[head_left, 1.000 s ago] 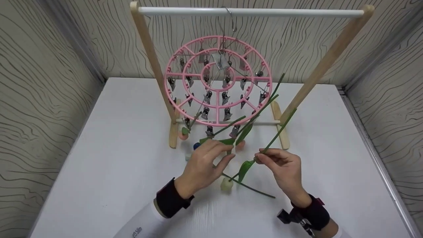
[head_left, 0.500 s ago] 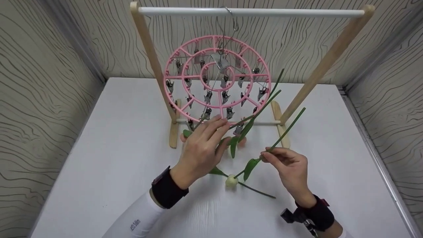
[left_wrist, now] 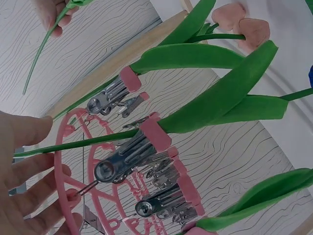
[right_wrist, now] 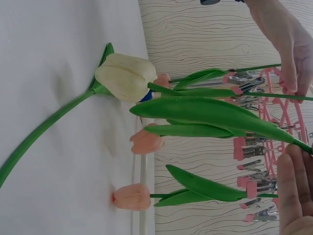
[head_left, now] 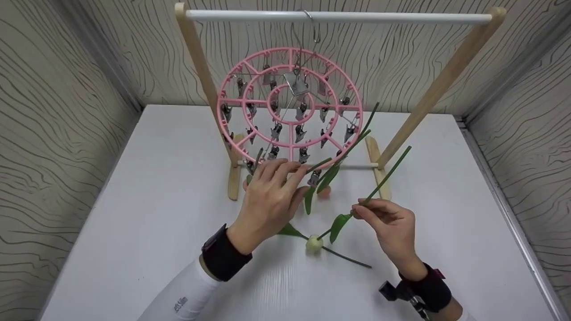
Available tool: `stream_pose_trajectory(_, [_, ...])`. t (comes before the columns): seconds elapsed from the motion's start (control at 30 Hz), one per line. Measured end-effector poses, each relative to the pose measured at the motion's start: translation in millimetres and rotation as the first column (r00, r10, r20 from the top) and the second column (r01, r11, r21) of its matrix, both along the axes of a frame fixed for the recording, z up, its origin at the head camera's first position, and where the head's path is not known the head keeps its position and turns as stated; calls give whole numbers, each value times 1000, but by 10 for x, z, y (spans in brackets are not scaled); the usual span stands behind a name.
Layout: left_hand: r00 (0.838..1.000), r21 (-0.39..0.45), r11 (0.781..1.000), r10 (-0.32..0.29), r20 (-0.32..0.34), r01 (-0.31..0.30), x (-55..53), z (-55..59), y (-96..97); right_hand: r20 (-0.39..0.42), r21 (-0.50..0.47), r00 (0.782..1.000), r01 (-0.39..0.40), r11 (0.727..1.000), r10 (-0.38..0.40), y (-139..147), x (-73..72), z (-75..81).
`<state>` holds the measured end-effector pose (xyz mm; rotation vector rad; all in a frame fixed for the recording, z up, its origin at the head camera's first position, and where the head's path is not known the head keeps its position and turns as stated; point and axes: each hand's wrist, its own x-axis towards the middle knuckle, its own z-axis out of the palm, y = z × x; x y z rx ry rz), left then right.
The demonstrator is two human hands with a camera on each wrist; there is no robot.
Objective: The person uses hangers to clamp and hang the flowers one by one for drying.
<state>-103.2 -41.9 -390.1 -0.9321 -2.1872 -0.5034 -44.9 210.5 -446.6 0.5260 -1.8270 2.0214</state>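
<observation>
In my right hand (head_left: 388,223), thumb and fingers pinch the green stem of a white tulip (head_left: 314,244), its head hanging low over the table. My left hand (head_left: 267,196) is at the front rim of a round pink clip hanger (head_left: 291,146). The left wrist view shows its fingers loosely extended by the rim, with a clipped stem passing between thumb and fingers. Metal clips with pink tips (left_wrist: 155,135) hold tulips head down. Peach tulips (right_wrist: 133,197) hang there; a blue one (left_wrist: 311,76) barely shows at that view's edge.
The hanger hooks onto a white rod (head_left: 357,17) between wooden posts (head_left: 441,89). Another tulip's stem (head_left: 348,258) lies on the white table (head_left: 156,214) under the white tulip, its head hidden. Patterned panels (head_left: 125,26) enclose the table.
My left hand has moved from the hanging leaves up to the hanger's front rim. The hanger has swung slightly left. My right hand has shifted a little right with the white tulip.
</observation>
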Motion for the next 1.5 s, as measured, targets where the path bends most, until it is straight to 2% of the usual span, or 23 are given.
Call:
stream_pose_trajectory(0.3, [999, 64, 997, 37, -14, -36, -57, 3, -163, 6, 6, 1000, 4, 1000, -4, 8, 1, 19])
stream_pose_trajectory(0.57, [998, 119, 992, 29, 51, -35, -123, -1, -338, -7, -2, 1000, 4, 1000, -4, 32, 0, 14])
stream_pose_trajectory(0.7, [995, 183, 981, 43, 85, -58, -137, -18, -406, -13, 10, 1000, 15, 1000, -15, 46, 5, 11])
stream_pose_trajectory(0.8, [992, 270, 959, 63, 109, -91, -119, -45, -444, -19, 11, 1000, 19, 1000, -19, 52, 8, 11])
stream_pose_trajectory(0.87, [990, 339, 934, 77, 116, -112, -91, -76, -457, -25, 4, 1000, 14, 1000, -14, 55, 7, 11])
stream_pose_trajectory(0.93, [991, 419, 900, 89, 96, -121, -55, -118, -456, -28, 2, 1000, 11, 1000, -10, 57, 9, 12])
stream_pose_trajectory(1.03, [995, 528, 844, 85, 45, -96, 10, -186, -418, -27, 6, 1000, 9, 1000, -9, 61, 5, 16])
stream_pose_trajectory(1.13, [999, 591, 806, 48, -11, -32, 100, -234, -321, -23, 12, 1000, 14, 1000, -13, 61, 7, 22])
stream_pose_trajectory(1.27, [992, 604, 787, -99, -73, 123, 254, -294, -105, -21, 17, 1000, 17, 1000, -17, 61, 10, 28])
stream_pose_trajectory(1.33, [982, 596, 783, -179, -62, 180, 325, -327, 11, -22, 16, 1000, 14, 1000, -14, 61, 11, 28])
stream_pose_trajectory(1.4, [974, 583, 788, -226, -28, 199, 362, -357, 109, -25, 12, 1000, 8, 1000, -8, 60, 11, 26])
stream_pose_trajectory(1.5, [970, 552, 819, -232, 72, 155, 332, -397, 204, -28, 8, 1000, -2, 1000, 2, 56, 10, 22])
